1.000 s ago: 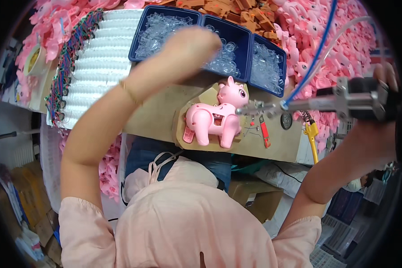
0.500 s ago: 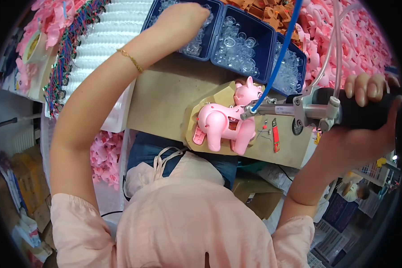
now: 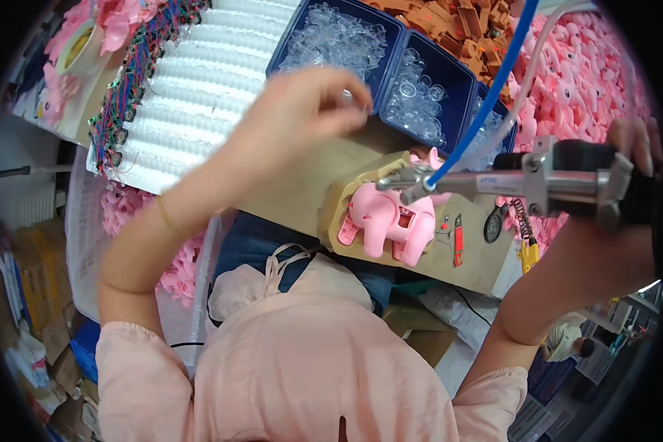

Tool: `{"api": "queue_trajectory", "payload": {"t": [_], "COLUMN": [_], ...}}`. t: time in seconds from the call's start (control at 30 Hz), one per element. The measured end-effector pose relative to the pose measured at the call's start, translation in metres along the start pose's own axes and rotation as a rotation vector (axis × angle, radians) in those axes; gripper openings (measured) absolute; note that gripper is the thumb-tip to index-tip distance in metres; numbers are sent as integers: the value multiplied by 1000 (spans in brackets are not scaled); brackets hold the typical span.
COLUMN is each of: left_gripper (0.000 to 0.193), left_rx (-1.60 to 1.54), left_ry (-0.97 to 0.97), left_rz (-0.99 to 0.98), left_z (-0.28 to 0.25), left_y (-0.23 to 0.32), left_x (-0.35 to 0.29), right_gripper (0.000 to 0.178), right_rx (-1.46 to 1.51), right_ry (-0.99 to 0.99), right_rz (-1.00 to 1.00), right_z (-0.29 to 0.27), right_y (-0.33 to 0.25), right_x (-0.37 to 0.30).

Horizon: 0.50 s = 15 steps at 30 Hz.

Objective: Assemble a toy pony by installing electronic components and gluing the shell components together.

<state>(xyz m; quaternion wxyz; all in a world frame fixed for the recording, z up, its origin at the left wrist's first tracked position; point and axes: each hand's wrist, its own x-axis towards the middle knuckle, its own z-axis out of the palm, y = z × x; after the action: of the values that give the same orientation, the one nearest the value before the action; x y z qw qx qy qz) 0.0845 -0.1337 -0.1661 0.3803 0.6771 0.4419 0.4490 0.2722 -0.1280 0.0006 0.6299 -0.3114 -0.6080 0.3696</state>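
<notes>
My left hand (image 3: 298,110) is above the table at the near edge of a blue bin (image 3: 390,55) of small clear plastic parts. Its thumb and fingertips are pinched together and blurred; what they hold, if anything, cannot be made out. My right hand (image 3: 633,147) grips the black body of a power screwdriver (image 3: 486,180) with a metal barrel and a blue hose. The barrel's tip is over a pink animal toy body (image 3: 379,225), which lies on its side in a beige cradle (image 3: 335,195). The screwdriver hides part of the toy's head.
Another blue bin (image 3: 460,74) of clear parts adjoins the first. Brown plastic parts (image 3: 449,26) and a pink heap of toy parts (image 3: 574,74) fill the back right. White ribbed trays (image 3: 206,81) with wired components stand left. A red cutter (image 3: 458,243) lies beside the cradle.
My left hand has come out of the left bin toward me. The screwdriver's tip has shifted left across the toy, still in my right hand. The view has shifted slightly.
</notes>
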Motion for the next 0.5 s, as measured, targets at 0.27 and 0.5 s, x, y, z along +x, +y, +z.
{"api": "queue_trajectory", "payload": {"t": [0.27, 0.5], "left_gripper": [12, 9], "left_rx": [280, 481], "left_ry": [-102, -126], "left_rz": [520, 512], "left_z": [52, 70], "left_y": [7, 13], "left_x": [-113, -129], "right_gripper": [30, 31], "right_rx": [167, 135], "right_ry": [-68, -83], "right_rz": [47, 104], "right_z": [-13, -1], "right_y": [2, 16], "right_x": [-17, -23]}}
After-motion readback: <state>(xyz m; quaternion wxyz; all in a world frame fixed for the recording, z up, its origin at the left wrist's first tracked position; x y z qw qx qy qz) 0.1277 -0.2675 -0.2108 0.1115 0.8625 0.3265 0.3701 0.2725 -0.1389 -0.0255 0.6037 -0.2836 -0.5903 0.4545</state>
